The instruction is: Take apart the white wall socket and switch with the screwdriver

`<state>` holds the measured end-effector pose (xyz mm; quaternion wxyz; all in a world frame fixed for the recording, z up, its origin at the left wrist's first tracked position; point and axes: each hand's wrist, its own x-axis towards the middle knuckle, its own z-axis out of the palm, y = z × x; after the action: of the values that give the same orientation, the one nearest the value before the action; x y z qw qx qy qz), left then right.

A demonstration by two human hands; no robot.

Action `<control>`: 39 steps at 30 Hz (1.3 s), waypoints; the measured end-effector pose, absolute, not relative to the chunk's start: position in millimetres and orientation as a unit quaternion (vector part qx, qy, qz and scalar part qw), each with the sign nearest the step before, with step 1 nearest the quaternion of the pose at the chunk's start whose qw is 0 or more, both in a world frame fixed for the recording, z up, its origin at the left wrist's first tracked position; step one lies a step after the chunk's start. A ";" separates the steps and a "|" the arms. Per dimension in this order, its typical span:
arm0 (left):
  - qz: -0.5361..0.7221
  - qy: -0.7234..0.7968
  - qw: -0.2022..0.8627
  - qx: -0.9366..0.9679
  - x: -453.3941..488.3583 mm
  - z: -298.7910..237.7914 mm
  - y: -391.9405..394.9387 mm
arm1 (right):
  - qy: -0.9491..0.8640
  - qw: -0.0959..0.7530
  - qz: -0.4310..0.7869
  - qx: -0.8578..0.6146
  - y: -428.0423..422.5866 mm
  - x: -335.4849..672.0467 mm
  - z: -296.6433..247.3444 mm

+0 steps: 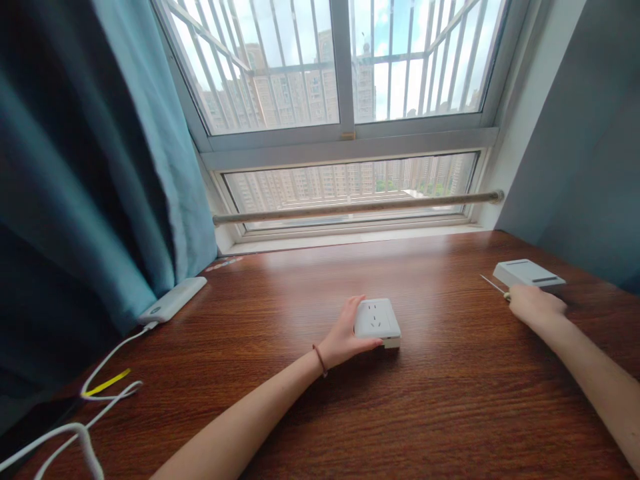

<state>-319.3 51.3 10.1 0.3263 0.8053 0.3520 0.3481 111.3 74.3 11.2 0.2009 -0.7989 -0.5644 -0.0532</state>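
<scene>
Near the middle of the wooden table, my left hand (345,333) grips the left side of a white wall socket (379,318), thumb and fingers on opposite edges. The socket lies face up, its slots showing, on a pale box-like base. Over at the right, my right hand (535,305) is closed around the handle of a screwdriver (493,285), whose thin metal shaft points to the upper left. Just beyond that hand lies a white rectangular box (527,272) with a dark slot along its front, partly covered by the hand.
On the left, a white power strip (173,301) lies against the blue curtain (150,167), its white cable (113,353) running toward the front corner. A yellow strip (107,383) touches the cable. Behind the brown table (280,287) are a rail (360,208) and a barred window.
</scene>
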 end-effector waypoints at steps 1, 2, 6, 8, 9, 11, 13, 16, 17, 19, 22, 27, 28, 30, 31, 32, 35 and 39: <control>0.346 0.352 0.323 0.807 -319.3 9.7 51.6 | -0.571 0.189 -0.053 -0.797 74.1 107.1 14.8; 0.344 0.352 0.321 0.809 -319.3 9.5 51.8 | -0.582 0.177 -0.052 -0.792 73.7 100.9 19.0; 0.346 0.349 0.315 0.812 -319.3 8.9 52.1 | -0.745 0.203 -0.051 -0.633 66.9 59.9 38.8; 0.342 0.349 0.312 0.815 -319.3 9.3 51.9 | -0.815 0.239 -0.062 -0.524 60.1 36.8 46.5; 0.339 0.349 0.310 0.817 -319.3 9.7 51.8 | -0.828 0.245 -0.073 -0.498 56.5 26.8 49.0; 0.333 0.349 0.304 0.821 -319.2 10.6 51.6 | -0.854 0.230 -0.089 -0.458 50.4 12.0 51.0; 0.327 0.349 0.300 0.825 -319.3 11.2 51.7 | -0.873 0.203 -0.102 -0.433 46.8 4.1 50.0; 0.324 0.352 0.295 0.827 -319.3 11.1 52.0 | -0.882 0.183 -0.119 -0.417 45.8 -0.1 46.3; 0.325 0.353 0.293 0.827 -319.2 10.9 52.1 | -0.883 0.181 -0.125 -0.414 46.2 -0.8 45.1; 0.328 0.352 0.292 0.826 -319.0 10.8 51.9 | -0.885 0.174 -0.139 -0.410 46.9 -2.1 43.1; 0.330 0.351 0.294 0.825 -318.6 10.9 51.6 | -0.887 0.161 -0.158 -0.404 47.3 -4.3 41.3; 0.317 0.358 0.297 0.827 -318.0 9.5 52.8 | -0.884 0.154 -0.193 -0.398 43.9 -7.9 43.8; 0.313 0.359 0.296 0.828 -317.9 9.0 53.4 | -0.881 0.156 -0.204 -0.397 42.6 -8.9 45.4; 0.305 0.362 0.294 0.831 -317.8 8.1 54.4 | -0.873 0.166 -0.231 -0.397 40.1 -10.9 48.6; 0.301 0.362 0.293 0.832 -317.7 7.8 54.8 | -0.868 0.172 -0.243 -0.398 39.1 -11.7 49.9; 0.299 0.363 0.293 0.833 -317.7 7.8 55.0 | -0.864 0.177 -0.252 -0.399 38.4 -12.2 50.6; 0.294 0.364 0.294 0.834 -317.7 8.5 54.8 | -0.866 0.176 -0.231 -0.406 38.8 -12.0 46.9; 0.291 0.368 0.297 0.832 -318.3 10.0 53.5 | -0.875 0.181 -0.100 -0.437 43.6 -10.5 29.2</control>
<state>-318.3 53.5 10.0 0.2974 0.8316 0.3676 0.2912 -10.5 43.6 29.2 0.1806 -0.4369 -0.8755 -0.1003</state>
